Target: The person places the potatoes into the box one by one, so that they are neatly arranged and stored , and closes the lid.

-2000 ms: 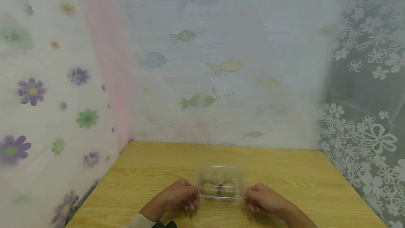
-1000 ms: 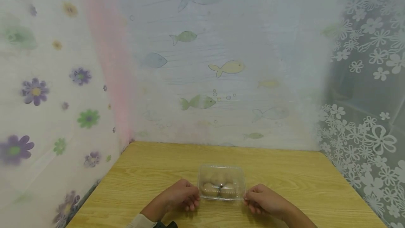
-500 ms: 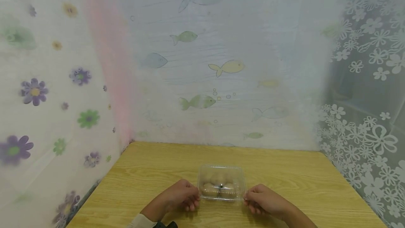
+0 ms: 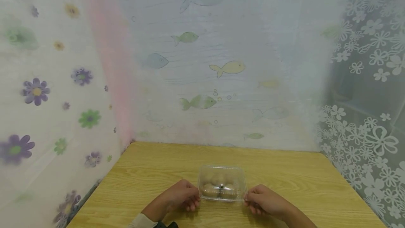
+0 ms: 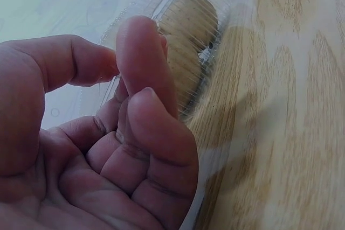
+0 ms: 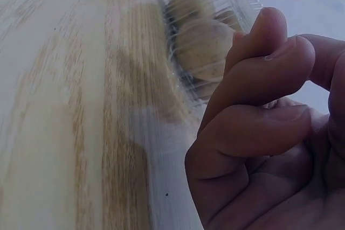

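A clear plastic clamshell box (image 4: pixel 222 198) sits on the wooden table, its lid down over several round, tan, speckled things that look like potatoes (image 4: pixel 209 189). My left hand (image 4: pixel 181 195) pinches the box's near left corner between thumb and forefinger, the other fingers curled below. At the near right corner, my right hand (image 4: pixel 264 200) pinches the edge in the same way. In the left wrist view, the ribbed plastic wall and two potatoes (image 5: pixel 188 20) show behind the fingers. The right wrist view shows potatoes (image 6: pixel 205 47) through the plastic; fingers partly hide the pinched edge.
The wood-grain table (image 4: pixel 152 164) reaches back to a hanging curtain (image 4: pixel 196 80) printed with fish. A flowered sheet (image 4: pixel 47 122) hangs at the left, and a translucent one (image 4: pixel 364 157) with white flowers at the right. A black wrist device (image 4: pixel 166 225) shows by the left sleeve.
Both hands keep their hold on the box's near corners, and the box stays in place. Only a very slight shift of the head view shows.
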A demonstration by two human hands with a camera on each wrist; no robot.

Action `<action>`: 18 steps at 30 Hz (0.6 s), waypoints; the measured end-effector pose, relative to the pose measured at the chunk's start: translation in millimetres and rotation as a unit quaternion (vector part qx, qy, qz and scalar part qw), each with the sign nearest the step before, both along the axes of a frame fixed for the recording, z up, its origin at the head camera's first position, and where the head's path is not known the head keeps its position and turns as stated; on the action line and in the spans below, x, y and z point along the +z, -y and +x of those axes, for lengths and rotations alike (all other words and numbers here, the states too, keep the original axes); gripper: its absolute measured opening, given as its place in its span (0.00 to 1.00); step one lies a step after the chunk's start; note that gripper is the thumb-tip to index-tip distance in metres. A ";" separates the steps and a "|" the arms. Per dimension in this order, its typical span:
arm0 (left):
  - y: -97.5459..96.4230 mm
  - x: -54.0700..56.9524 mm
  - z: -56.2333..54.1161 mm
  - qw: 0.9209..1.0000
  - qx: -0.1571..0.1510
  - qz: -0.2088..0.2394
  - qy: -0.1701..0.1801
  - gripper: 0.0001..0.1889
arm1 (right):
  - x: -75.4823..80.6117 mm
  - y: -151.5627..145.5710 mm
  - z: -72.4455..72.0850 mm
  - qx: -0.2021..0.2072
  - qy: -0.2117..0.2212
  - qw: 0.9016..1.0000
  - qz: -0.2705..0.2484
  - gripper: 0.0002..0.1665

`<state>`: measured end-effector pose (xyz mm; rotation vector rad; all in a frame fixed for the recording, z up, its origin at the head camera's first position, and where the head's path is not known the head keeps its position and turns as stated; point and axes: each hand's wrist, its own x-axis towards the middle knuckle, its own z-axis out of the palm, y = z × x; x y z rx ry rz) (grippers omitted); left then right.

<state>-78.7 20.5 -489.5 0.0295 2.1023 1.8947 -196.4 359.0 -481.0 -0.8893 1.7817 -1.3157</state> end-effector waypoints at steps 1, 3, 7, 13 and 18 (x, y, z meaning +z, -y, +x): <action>0.0 -0.3 0.1 1.000 0.003 0.000 0.000 0.11 | -0.1 0.3 0.3 -0.001 -0.002 1.000 0.001 0.20; 0.3 -0.7 0.1 1.000 0.007 0.000 0.002 0.11 | 0.0 0.8 1.0 -0.003 -0.002 1.000 0.001 0.20; 1.3 -1.7 0.0 1.000 0.010 0.001 0.007 0.10 | -0.4 1.0 1.4 -0.003 0.010 1.000 0.000 0.20; 3.5 -2.3 0.3 1.000 0.003 0.007 0.013 0.11 | -1.3 0.7 0.3 -0.002 0.028 1.000 -0.002 0.22; 5.8 0.2 2.3 1.000 -0.002 0.007 0.016 0.12 | -1.5 -1.4 -1.3 -0.008 0.010 1.000 0.007 0.22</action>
